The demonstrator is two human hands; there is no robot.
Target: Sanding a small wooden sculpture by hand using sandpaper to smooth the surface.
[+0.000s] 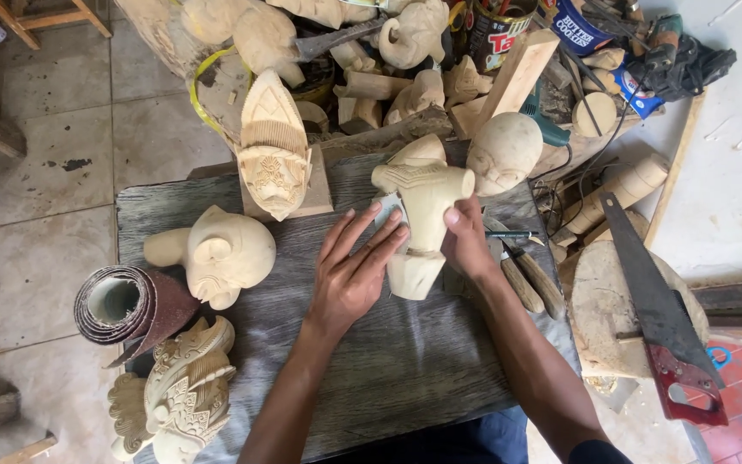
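While the right hand (467,245) is gripping the pale wooden carving (418,225) upright on the dark board (388,361), the left hand (355,268), fingers extended, is pressing flat against its side, best using even strokes.

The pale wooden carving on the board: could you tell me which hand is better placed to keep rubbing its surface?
Left. The left hand lies flat, fingers against the carving, while the right hand grips and steadies it.

Woodcarving workshop: carved wooden heads (221,253), handsaw (659,314), sandpaper roll (130,309), offcuts (517,77).
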